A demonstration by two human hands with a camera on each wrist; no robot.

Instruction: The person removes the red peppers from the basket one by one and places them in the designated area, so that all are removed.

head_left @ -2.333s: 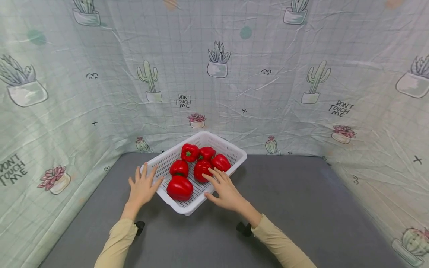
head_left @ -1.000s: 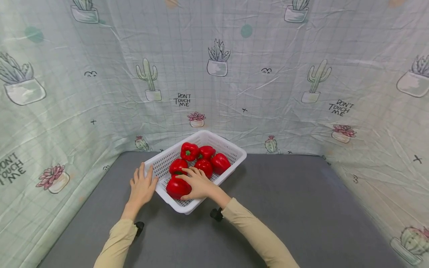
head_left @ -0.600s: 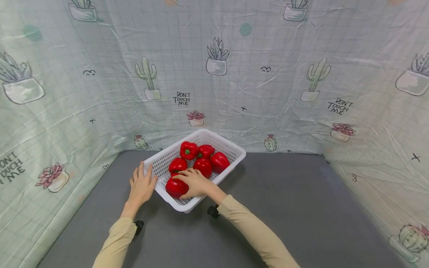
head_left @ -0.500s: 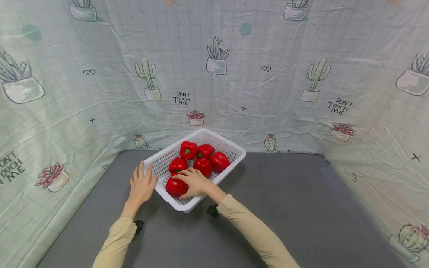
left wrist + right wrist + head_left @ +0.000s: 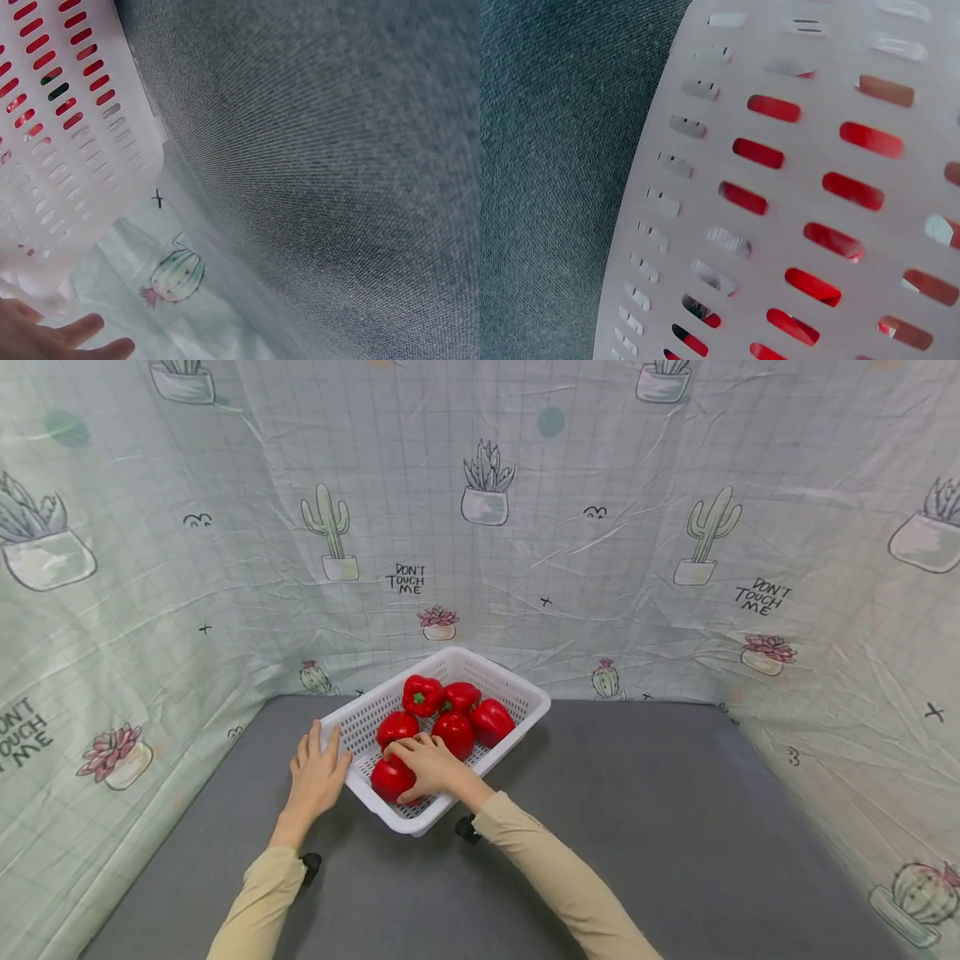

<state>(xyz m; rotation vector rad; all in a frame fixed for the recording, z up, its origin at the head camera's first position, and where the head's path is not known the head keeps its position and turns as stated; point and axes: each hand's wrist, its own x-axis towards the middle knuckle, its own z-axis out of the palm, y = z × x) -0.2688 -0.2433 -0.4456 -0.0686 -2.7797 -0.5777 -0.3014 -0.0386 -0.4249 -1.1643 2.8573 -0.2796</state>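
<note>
A white perforated basket (image 5: pixel 534 717) holds several red bell peppers (image 5: pixel 492 723), glossy with green stems. My right hand (image 5: pixel 433 767) reaches over the basket's near right side, its fingers and thumb curved round the front bell pepper (image 5: pixel 390 779) and partly covering it. At the basket's left corner, my left hand (image 5: pixel 317 777) rests with fingers spread on the rim. The left wrist view shows its fingers (image 5: pixel 79 330) extended beside the basket wall (image 5: pixel 97 161). In the right wrist view, red peppers show through the slots of the basket wall (image 5: pixel 697 172), which hides most of the hand.
The basket stands on a dark grey tabletop (image 5: pixel 645 827), turned at an angle near the back edge. A pale cloth backdrop (image 5: pixel 570 568) with cactus drawings hangs behind and on both sides. Beige sleeves and a black wrist camera (image 5: pixel 467 829) are below the hands.
My right hand has moved left and inward from the basket's right rim to the front pepper and closed round it, lately shifting slightly left. The left hand has stayed at the left rim.
</note>
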